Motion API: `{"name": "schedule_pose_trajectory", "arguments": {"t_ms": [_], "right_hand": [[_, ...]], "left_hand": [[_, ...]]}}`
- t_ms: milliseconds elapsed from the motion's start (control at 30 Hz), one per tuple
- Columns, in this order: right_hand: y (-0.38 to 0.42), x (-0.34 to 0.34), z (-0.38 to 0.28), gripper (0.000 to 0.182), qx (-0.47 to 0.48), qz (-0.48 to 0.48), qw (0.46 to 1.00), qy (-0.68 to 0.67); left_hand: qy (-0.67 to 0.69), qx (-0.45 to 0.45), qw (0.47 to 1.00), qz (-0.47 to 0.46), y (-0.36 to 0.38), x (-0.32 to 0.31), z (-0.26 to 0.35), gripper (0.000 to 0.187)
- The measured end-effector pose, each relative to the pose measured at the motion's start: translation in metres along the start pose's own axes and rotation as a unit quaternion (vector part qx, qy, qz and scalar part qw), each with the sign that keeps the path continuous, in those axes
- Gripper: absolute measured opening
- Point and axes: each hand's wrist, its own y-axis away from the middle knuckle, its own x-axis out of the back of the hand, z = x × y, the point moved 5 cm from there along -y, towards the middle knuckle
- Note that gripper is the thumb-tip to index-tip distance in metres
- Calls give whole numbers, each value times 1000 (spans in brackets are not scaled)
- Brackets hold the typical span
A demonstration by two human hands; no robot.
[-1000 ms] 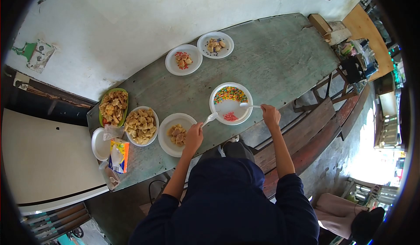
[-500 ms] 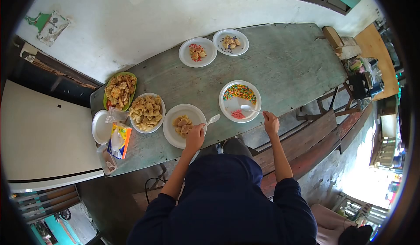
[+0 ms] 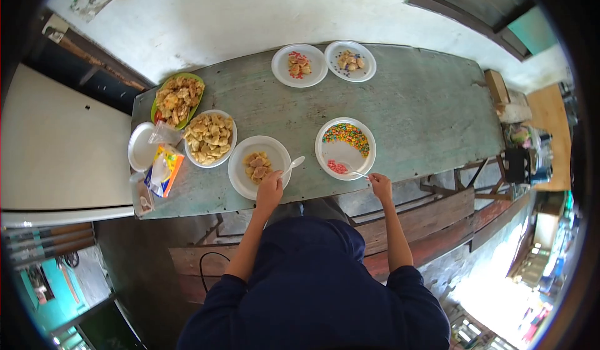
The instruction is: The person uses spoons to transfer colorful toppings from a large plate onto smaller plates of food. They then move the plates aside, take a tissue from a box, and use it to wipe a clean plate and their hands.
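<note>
My left hand (image 3: 270,189) is closed on a white plastic spoon (image 3: 297,162), whose bowl juts past the right rim of a white plate (image 3: 239,181). On that plate lies a small heap of golden fried pieces (image 3: 257,166), just beside my fingers. My right hand (image 3: 380,187) pinches the handle of a second white spoon (image 3: 357,173). Its bowl dips among pink candies (image 3: 337,167) at the bottom of another white plate (image 3: 319,150). Yellow, green and orange candies (image 3: 347,138) fill the upper side of the same plate.
Two white plates, one with pink bits (image 3: 299,47) and one with dark bits (image 3: 351,43), stand near the wall. At left are a heaped plate of fried pieces (image 3: 209,137), a green dish (image 3: 198,95), a white plate (image 3: 134,150) and a colourful packet (image 3: 166,169). Benches (image 3: 431,219) line the front.
The right spoon's bowl has moved down into the pink candies, with my right hand lower beside the plate. My left hand keeps its spoon over the plate's edge. The camera view has shifted.
</note>
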Motion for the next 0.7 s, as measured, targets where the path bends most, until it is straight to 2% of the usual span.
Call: {"name": "schedule_pose_trajectory", "arguments": {"t_ms": [133, 333, 400, 467, 533, 600, 667, 700], "right_hand": [[-8, 5, -7, 24, 25, -8, 1000, 18], [-10, 1, -68, 23, 67, -34, 997, -23], [-11, -13, -101, 23, 155, -21, 985, -67], [-9, -38, -125, 22, 161, -39, 983, -83], [-2, -65, -150, 20, 196, -54, 968, -145], [6, -85, -171, 21, 220, -42, 966, -129], [18, -110, -182, 21, 215, -92, 971, -46], [22, -121, -180, 21, 193, -91, 974, -80]], "left_hand": [[10, 36, 995, 88, 1, 22, -1, 23], [-15, 132, 978, 160, 21, 60, -16, 21], [-25, 138, 974, 177, 31, 66, -25, 21], [-38, 143, 969, 197, 44, 74, -34, 21], [-57, 139, 974, 172, 53, 78, -41, 21], [-58, 133, 977, 155, 59, 83, -51, 21], [-62, 134, 981, 129, 67, 89, -62, 22], [-65, 131, 983, 110, 68, 90, -65, 22]]}}
